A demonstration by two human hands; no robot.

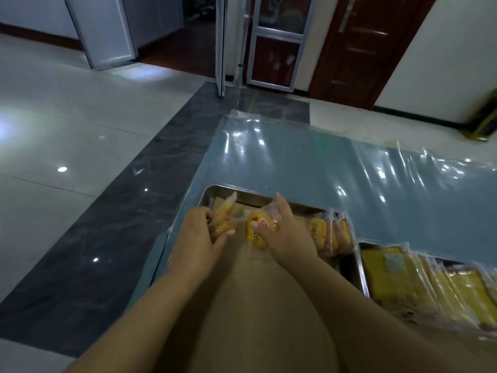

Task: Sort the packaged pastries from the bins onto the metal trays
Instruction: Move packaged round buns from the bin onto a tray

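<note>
A metal tray [258, 199] lined with brown paper lies on the table in front of me. Over its far left corner my left hand [197, 234] grips a clear-wrapped orange pastry [224, 215]. Beside it my right hand [286, 232] pinches a round yellow packaged pastry [257, 230] with a red label, just above the paper. A row of similar yellow pastries [329, 234] stands on edge at the tray's right end. A second metal tray [363, 267] to the right holds flat yellow packets [387, 273] laid in overlapping rows.
The table [309, 162] is covered with shiny blue plastic film, wrinkled at the far right. Its left edge drops to a dark marble floor strip [113, 238] and pale tiles. Glass doors and a brown wooden door stand beyond.
</note>
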